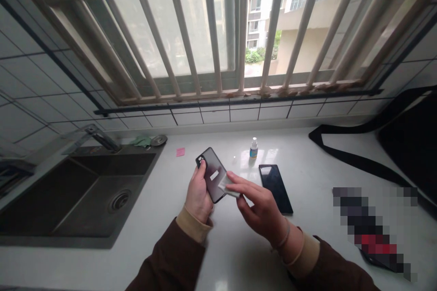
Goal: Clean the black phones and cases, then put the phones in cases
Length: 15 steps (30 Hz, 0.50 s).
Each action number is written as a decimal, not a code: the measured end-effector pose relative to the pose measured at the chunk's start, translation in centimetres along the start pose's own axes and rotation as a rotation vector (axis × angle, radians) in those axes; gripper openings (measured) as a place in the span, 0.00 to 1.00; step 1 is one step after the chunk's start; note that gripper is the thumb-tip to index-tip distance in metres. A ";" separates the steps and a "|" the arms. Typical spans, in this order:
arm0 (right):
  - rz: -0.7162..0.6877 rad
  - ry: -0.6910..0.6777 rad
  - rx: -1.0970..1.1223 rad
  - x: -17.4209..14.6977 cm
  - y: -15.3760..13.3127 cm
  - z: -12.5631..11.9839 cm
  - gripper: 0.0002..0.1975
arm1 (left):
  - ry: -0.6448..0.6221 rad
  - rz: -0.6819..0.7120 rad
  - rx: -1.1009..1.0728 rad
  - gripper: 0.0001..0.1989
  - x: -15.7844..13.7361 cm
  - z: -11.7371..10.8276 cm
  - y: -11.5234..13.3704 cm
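My left hand (pixel 200 193) grips a translucent grey phone case (pixel 212 166) with a dark rim and camera cutouts at its upper left corner. A small white label sits on the middle of the case. My right hand (pixel 261 202) pinches a pale folded wipe or tissue (pixel 228 186), pressed against the lower right part of the case. To the right of that hand a dark smartphone (pixel 277 188) lies flat on the counter, partly behind the fingers and wrist. Beyond it a small white bottle (pixel 253 149) with a blue and yellow label stands upright.
A pink sticky note (pixel 180 152) lies on the white counter (pixel 153 218). At left are a steel sink (pixel 99 191), a faucet (pixel 104 138) and a green cloth (pixel 140 141). A black strap and bag (pixel 409 141) lie at right, near a pixelated object (pixel 368 227). A barred window rises behind.
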State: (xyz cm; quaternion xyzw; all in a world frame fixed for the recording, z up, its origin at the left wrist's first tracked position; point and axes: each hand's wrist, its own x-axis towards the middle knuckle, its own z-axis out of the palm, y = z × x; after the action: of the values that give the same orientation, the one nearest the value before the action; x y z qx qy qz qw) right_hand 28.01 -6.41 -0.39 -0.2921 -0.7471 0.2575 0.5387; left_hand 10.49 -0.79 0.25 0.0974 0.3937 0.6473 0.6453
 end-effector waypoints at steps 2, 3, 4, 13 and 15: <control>0.190 0.061 0.102 0.0 0.6 0.3 0.19 | -0.028 0.024 -0.027 0.14 -0.4 0.4 0.2; 0.283 0.085 0.162 0.0 1.0 0.5 0.17 | -0.045 0.034 -0.045 0.15 -0.5 0.5 0.3; 0.368 0.105 0.223 0.0 1.3 0.7 0.17 | -0.058 0.050 -0.061 0.15 -0.6 0.6 0.3; 0.781 0.181 0.778 -0.2 2.5 2.3 0.26 | -0.062 0.061 -0.072 0.16 -1.4 0.8 0.2; 0.827 0.200 0.837 -0.1 2.5 2.5 0.26 | -0.080 0.056 -0.062 0.14 -1.8 0.9 0.1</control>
State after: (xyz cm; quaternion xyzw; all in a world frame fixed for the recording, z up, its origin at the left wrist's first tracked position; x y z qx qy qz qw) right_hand 26.04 -4.94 -2.96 -0.3444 -0.3519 0.6898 0.5308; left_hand 11.27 -2.09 1.59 0.1141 0.3444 0.6727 0.6449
